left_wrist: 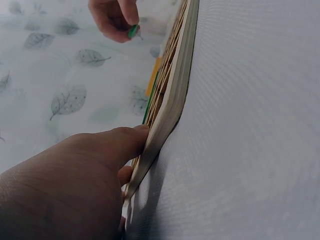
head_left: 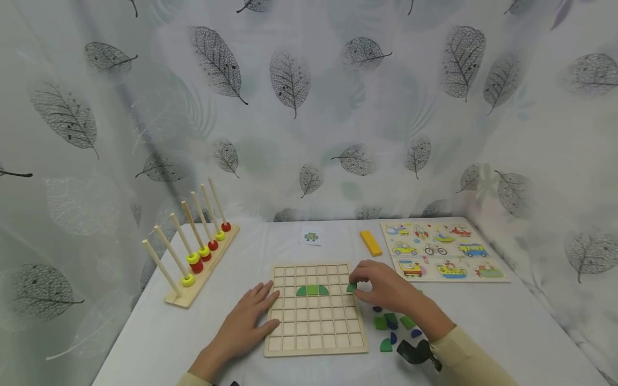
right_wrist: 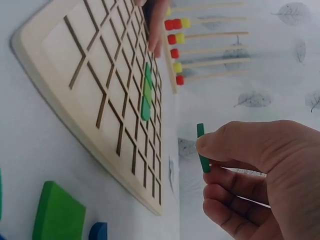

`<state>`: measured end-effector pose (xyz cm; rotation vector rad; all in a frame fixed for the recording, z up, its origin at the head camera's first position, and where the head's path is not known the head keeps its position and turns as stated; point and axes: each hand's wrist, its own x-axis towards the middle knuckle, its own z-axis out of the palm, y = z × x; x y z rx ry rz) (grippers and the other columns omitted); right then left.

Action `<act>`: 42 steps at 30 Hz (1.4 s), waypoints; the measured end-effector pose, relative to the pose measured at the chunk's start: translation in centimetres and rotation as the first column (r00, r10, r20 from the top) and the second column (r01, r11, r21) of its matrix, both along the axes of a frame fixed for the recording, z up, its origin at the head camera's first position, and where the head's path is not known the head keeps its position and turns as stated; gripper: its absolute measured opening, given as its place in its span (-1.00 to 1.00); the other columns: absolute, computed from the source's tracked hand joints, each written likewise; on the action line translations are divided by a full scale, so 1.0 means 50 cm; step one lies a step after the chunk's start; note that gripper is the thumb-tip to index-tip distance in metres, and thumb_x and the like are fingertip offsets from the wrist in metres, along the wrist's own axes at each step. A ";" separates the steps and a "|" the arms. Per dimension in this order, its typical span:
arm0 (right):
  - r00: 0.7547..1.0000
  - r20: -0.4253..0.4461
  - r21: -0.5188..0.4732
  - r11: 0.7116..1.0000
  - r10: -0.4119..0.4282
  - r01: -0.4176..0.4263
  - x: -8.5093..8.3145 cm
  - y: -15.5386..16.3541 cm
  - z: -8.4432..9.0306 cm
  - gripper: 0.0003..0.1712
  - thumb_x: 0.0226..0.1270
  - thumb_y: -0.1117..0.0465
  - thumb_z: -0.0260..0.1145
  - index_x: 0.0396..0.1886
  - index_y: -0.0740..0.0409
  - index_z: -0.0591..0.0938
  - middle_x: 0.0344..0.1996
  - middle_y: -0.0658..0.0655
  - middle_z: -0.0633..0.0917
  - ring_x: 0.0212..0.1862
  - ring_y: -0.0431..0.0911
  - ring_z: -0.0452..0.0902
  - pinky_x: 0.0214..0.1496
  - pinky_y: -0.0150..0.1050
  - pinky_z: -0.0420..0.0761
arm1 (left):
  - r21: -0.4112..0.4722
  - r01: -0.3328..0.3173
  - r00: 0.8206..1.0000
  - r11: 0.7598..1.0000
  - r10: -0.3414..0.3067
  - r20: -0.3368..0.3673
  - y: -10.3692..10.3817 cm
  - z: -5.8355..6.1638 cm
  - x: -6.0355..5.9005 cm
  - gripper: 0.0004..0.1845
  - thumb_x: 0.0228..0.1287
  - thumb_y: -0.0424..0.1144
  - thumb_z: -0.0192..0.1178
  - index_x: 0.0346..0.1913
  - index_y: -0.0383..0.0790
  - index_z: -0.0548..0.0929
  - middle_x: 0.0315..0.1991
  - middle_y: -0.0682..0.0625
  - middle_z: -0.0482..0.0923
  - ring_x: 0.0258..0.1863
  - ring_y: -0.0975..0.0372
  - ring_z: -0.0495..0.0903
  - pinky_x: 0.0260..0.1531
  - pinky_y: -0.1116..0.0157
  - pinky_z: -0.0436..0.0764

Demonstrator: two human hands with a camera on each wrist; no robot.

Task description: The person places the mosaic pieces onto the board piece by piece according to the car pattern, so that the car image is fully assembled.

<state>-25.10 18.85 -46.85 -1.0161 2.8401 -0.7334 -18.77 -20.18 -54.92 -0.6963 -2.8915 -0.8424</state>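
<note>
A wooden grid board [head_left: 316,354] lies flat on the white table. In its upper middle cells sit a light green square [head_left: 313,290] and a dark green quarter-round piece on each side of it, forming a low dome. My left hand [head_left: 243,324] rests at the board's left edge with fingers spread, the thumb along the rim in the left wrist view. Over the board's upper right edge, my right hand [head_left: 386,287] pinches a dark green quarter-round piece [right_wrist: 202,150] between thumb and fingers, raised above the board in the right wrist view.
Loose green and blue pieces, among them a green square [head_left: 381,323], lie right of the board under my right forearm. Behind are a small picture card [head_left: 311,236], an orange block [head_left: 370,243] and a picture puzzle board [head_left: 502,277]. A wooden peg stand [head_left: 181,301] with red and yellow beads stands left.
</note>
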 end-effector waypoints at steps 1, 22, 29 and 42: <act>1.000 -0.006 -0.007 1.000 0.009 -0.009 0.000 -0.002 0.001 -0.78 0.37 0.22 0.60 -0.05 -0.10 0.80 -0.15 -0.25 0.65 -0.13 -0.25 0.56 -0.04 -0.25 0.71 | 0.000 0.000 1.000 1.000 0.000 0.001 0.000 -0.001 0.000 -0.25 0.54 0.17 0.29 0.61 -0.15 0.49 0.69 -0.08 0.22 0.69 -0.08 0.12 0.66 -0.11 0.06; 0.994 -0.019 -0.053 0.993 0.109 -0.110 -0.007 -0.095 0.034 -0.80 0.40 0.27 0.57 -0.05 -0.03 0.81 -0.12 -0.18 0.68 -0.05 -0.08 0.63 0.01 -0.23 0.72 | -0.015 -0.016 0.999 1.000 0.017 0.033 0.001 -0.003 -0.003 -0.25 0.56 0.21 0.26 0.62 -0.11 0.47 0.71 -0.03 0.18 0.70 -0.05 0.09 0.67 -0.09 0.04; 0.992 -0.013 -0.069 0.989 0.128 -0.129 -0.016 -0.119 0.033 -0.81 0.44 0.26 0.55 -0.01 0.00 0.81 -0.07 -0.12 0.70 -0.01 -0.02 0.66 0.03 -0.22 0.71 | -0.019 -0.020 0.999 1.000 0.021 0.028 0.002 -0.002 -0.004 -0.24 0.55 0.20 0.27 0.63 -0.10 0.46 0.71 -0.02 0.18 0.70 -0.03 0.08 0.67 -0.08 0.03; 0.982 -0.015 -0.089 0.978 0.187 -0.188 -0.030 -0.176 0.017 -0.85 0.46 0.22 0.54 -0.03 -0.02 0.83 -0.10 -0.16 0.71 -0.01 -0.09 0.68 0.05 -0.31 0.70 | -0.020 -0.020 0.999 1.000 0.021 0.034 0.004 0.000 -0.003 -0.24 0.56 0.21 0.27 0.64 -0.09 0.46 0.71 -0.02 0.18 0.70 -0.03 0.08 0.67 -0.10 0.03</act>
